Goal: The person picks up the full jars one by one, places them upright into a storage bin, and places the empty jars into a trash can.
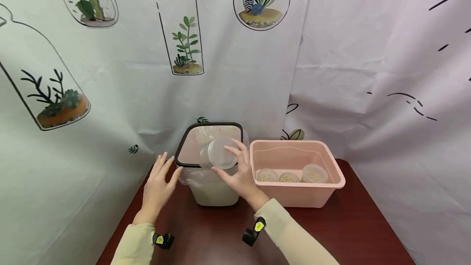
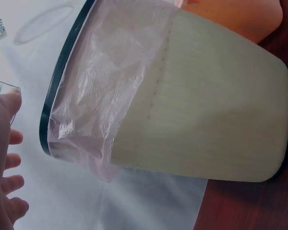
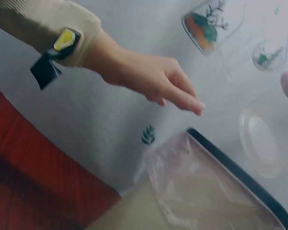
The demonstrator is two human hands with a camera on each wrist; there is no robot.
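My right hand (image 1: 241, 171) pinches a clear round plastic tub (image 1: 222, 152) between thumb and fingers, tilted on its side above the bin. No contents show in the tub. In the right wrist view the tub (image 3: 261, 143) hangs over the bin's dark rim. The pale bin (image 1: 215, 193) has a black rim and a thin pinkish plastic liner (image 2: 101, 72) folded over its edge. My left hand (image 1: 156, 189) is at the bin's left side with its fingers extended, holding nothing and apart from the tub.
A pink rectangular basin (image 1: 294, 195) stands right of the bin. Inside sit three clear round tubs (image 1: 314, 174) with small pale grains or beans. Both stand on a dark red table (image 1: 353, 224), with a printed white cloth (image 1: 228, 72) hanging behind.
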